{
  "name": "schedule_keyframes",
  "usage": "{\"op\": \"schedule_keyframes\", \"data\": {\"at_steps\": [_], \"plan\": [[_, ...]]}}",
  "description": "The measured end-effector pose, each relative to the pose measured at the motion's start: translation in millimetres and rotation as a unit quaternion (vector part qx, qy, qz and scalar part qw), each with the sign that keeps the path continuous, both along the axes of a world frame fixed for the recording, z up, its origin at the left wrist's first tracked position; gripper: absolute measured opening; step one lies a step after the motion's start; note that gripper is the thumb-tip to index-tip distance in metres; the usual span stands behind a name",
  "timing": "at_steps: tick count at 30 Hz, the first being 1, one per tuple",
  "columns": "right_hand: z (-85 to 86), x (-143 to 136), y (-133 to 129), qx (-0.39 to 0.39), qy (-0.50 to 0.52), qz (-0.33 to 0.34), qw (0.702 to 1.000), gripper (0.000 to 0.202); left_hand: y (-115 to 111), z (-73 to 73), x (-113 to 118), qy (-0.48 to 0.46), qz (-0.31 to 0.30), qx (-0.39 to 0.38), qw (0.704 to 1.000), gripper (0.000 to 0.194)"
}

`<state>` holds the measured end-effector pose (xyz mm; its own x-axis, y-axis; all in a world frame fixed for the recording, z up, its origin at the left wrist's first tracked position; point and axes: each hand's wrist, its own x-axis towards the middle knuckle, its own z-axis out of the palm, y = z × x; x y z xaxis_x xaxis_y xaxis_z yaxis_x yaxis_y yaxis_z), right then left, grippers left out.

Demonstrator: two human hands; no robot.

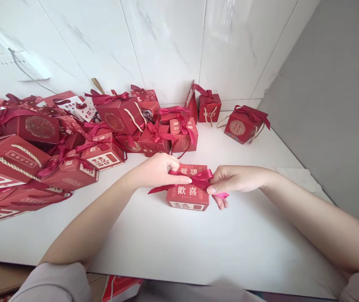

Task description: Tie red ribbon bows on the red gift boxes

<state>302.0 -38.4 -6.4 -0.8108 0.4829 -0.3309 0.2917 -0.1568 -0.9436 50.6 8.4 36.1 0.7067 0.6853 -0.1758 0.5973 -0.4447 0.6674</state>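
A red gift box (187,195) with pale characters on its lid stands on the white table in front of me. Around its top runs a crimson ribbon (201,179), gathered into a bow. My left hand (162,170) pinches the ribbon on the left of the bow, thumb laid along the lid. On the other side, my right hand (230,180) grips the ribbon between thumb and forefinger, its lower fingers hanging beside the box. A ribbon tail sticks out past each hand. The bow's knot is partly covered by my fingertips.
Many ribboned red boxes (104,155) are heaped along the left and back of the white table (154,251). Two more boxes, one of them a lone box (245,125), stand at the back right. A tiled wall (173,46) rises behind; a socket strip (25,65) hangs there.
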Motion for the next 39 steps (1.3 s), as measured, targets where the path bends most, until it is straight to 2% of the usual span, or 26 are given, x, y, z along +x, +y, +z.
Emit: {"op": "schedule_keyframes", "data": {"at_steps": [2,5,9,11,14,17,20,22,24,27,29,32,36,37,39], "plan": [[-0.4,1,0,-0.02,0.004,0.001,1.0,0.043,-2,-0.3,0,0.029,-0.009,0.008,1.0,0.057],[0.7,1,-1,-0.027,-0.008,0.037,0.999,0.041,-6,-1.9,2,0.062,0.002,0.024,0.998,0.056],[3.7,1,-3,-0.012,-0.054,0.083,0.995,0.04,-5,-5.0,3,0.044,0.002,0.012,0.999,0.053],[8.5,3,-7,0.018,-0.098,0.105,0.99,0.039,-1,-5.2,2,0.018,-0.022,-0.026,0.999,0.052],[22.4,10,-17,0.108,-0.183,0.129,0.969,0.036,3,-1.0,-2,-0.015,-0.063,-0.086,0.994,0.048],[38.6,23,-22,0.169,-0.223,0.067,0.958,0.035,3,8.8,-6,-0.05,-0.017,-0.083,0.995,0.032],[45.9,31,-18,0.224,-0.181,-0.068,0.955,0.032,4,20.1,-14,-0.016,0.055,-0.027,0.998,0.041],[42.8,30,-11,0.28,-0.133,-0.165,0.936,0.029,6,25.5,-21,0.067,0.051,0.002,0.996,0.045],[35.1,24,-5,0.316,-0.071,-0.218,0.921,0.029,9,27.7,-26,0.152,0.011,-0.004,0.988,0.049],[22.0,12,1,0.293,0.004,-0.185,0.938,0.032,8,25.9,-25,0.233,-0.059,-0.044,0.97,0.053],[16.4,8,2,0.267,0.007,-0.158,0.951,0.033,5,23.4,-21,0.247,-0.084,-0.058,0.964,0.055],[13.9,8,1,0.247,-0.01,-0.159,0.956,0.034,1,20.0,-14,0.192,-0.064,-0.032,0.979,0.052],[12.5,10,2,0.229,0.024,-0.201,0.952,0.03,3,14.1,-11,0.087,-0.022,0.06,0.994,0.044],[11.6,11,2,0.23,0.035,-0.211,0.949,0.028,4,12.7,-10,0.071,-0.026,0.059,0.995,0.04],[9.8,13,4,0.242,0.044,-0.218,0.944,0.021,5,10.8,-9,0.038,-0.038,0.008,0.999,0.032]]}}
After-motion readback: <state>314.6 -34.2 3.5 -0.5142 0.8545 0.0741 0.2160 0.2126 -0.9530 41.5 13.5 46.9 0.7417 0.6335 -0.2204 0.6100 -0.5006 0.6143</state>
